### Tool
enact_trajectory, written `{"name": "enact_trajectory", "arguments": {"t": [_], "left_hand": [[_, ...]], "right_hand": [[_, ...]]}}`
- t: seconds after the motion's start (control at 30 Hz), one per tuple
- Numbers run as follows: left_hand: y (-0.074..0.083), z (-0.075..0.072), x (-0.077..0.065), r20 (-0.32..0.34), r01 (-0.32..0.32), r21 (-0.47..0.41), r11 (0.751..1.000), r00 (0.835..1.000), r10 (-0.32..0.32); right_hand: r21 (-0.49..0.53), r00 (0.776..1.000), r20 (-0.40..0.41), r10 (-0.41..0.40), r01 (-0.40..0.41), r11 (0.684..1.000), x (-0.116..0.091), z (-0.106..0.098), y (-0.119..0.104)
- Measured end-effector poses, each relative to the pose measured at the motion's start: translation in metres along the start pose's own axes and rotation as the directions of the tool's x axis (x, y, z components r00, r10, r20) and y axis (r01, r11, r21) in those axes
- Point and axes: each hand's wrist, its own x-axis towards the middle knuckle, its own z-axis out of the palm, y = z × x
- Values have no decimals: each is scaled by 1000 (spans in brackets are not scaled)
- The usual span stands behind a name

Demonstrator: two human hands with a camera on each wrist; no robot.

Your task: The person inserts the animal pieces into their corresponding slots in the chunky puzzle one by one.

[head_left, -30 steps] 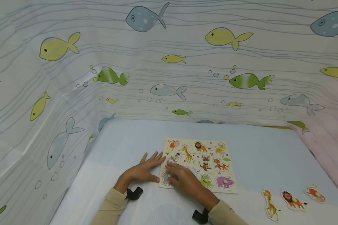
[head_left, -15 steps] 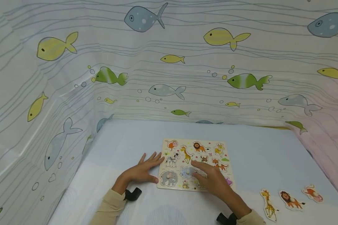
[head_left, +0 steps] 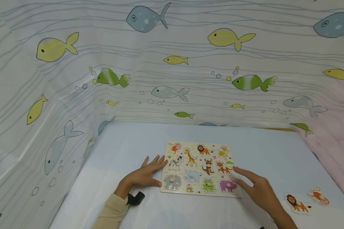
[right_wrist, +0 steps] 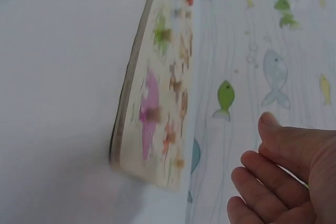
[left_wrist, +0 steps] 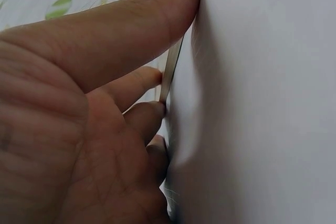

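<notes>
A wooden animal peg puzzle board [head_left: 237,193] lies flat on the table. My left hand [head_left: 143,175] rests at its left side, fingers spread, fingertips and thumb along the edge. In the left wrist view the thumb and fingers meet the board's thin side [left_wrist: 170,72]. Just off the right edge hovers my right hand [head_left: 258,190], fingers loosely bent and holding nothing, near the purple hippo piece [head_left: 228,186]. Knobbed pieces such as the elephant [head_left: 172,182] and the frog [head_left: 208,185] sit in the board. The right wrist view shows the right hand [right_wrist: 283,177] apart from the board.
A loose lion piece [head_left: 297,203] and a loose monkey piece [head_left: 319,196] lie on the table at the right. The giraffe piece is mostly hidden by the right forearm. Fish-printed sheeting [head_left: 172,76] walls the table at the back and sides.
My right hand has moved from the elephant at the lower left, across the board, to beyond its right edge, now covering the loose giraffe. The left hand has stayed in place.
</notes>
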Motion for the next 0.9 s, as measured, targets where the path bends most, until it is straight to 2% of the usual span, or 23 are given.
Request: {"name": "enact_trajectory", "arguments": {"t": [0.13,0.23,0.37,0.47,0.53,0.57,0.63,0.77,0.83,0.9], "left_hand": [[0,0,2,1,10,18,1000,1000,-10],[1,0,2,4,10,15,1000,1000,-10],[2,-1,2,5,9,5,1000,1000,-9],[2,-1,2,8,5,4,1000,1000,-5],[3,-1,3,11,1,7,1000,1000,-2],[3,-2,4,11,1,7,1000,1000,-1],[2,-2,4,10,1,8,1000,1000,-1],[1,-1,5,7,7,12,1000,1000,-7],[1,0,5,5,12,16,1000,1000,-12],[1,0,5,3,17,22,1000,1000,-17]], "right_hand": [[-1,995,-14,98,-98,995,-20,-22,25],[11,976,20,219,-219,976,-37,-37,41],[-34,929,84,361,-359,933,-58,-50,61],[-70,891,136,433,-428,901,-72,-54,74],[-48,870,169,463,-462,886,-80,-52,80],[-17,867,183,464,-469,883,-84,-50,83],[60,878,192,439,-457,888,-90,-45,87],[196,930,148,336,-360,912,-98,-34,92],[201,935,128,331,-352,914,-100,-32,91],[187,927,125,354,-372,909,-102,-30,90]]}}
